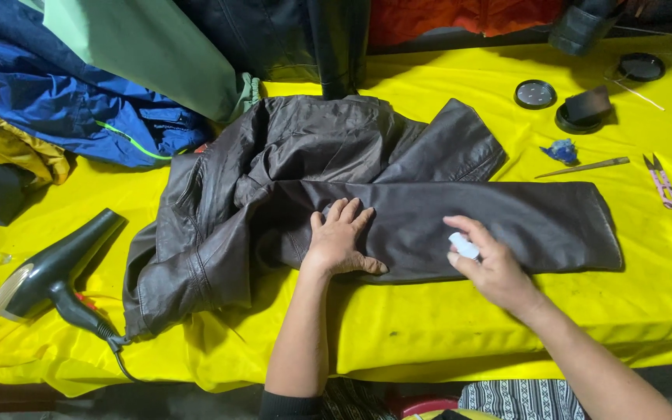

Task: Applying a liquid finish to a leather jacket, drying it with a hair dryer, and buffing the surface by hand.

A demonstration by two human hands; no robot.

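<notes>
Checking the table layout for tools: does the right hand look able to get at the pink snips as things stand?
Probably yes. The right hand pinches a small white piece over the jacket sleeve; the pink snips lie uncovered on the yellow cloth beyond the cuff, nothing between.

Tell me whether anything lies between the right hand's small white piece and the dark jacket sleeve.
Nothing visible does. The right hand holds the small white piece right at the sleeve of the dark leather jacket. The left hand lies flat on the sleeve beside it, apart from the piece.
</notes>
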